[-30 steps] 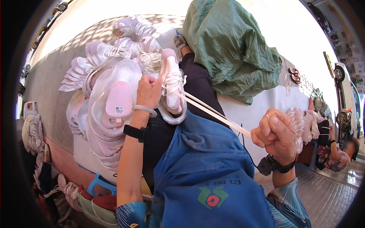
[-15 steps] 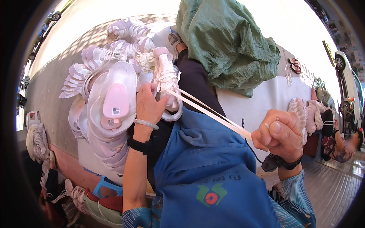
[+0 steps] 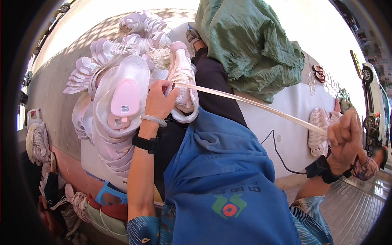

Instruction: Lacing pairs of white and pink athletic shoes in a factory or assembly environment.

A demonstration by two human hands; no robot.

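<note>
Partly hidden behind left hand point(image 3: 160, 100): pale sneaker point(image 3: 183, 79), lace point(image 3: 253, 104) taut.

At frame centre, the left hand point(image 3: 160, 100) pressed against a pale pink and white lace-up sneaker point(image 3: 182, 79) resting on the lap. A flat cream shoelace point(image 3: 253, 104) ran taut from the sneaker toward the right edge, where the right hand point(image 3: 345, 139) gripped its end in a closed fist. To the upper left, a heap of matching pink and white sneakers point(image 3: 118, 81) lay piled. A crumpled green cloth sack point(image 3: 249, 45) sat at the top. A blue fabric apron point(image 3: 220, 179) filled the lower middle.
</note>
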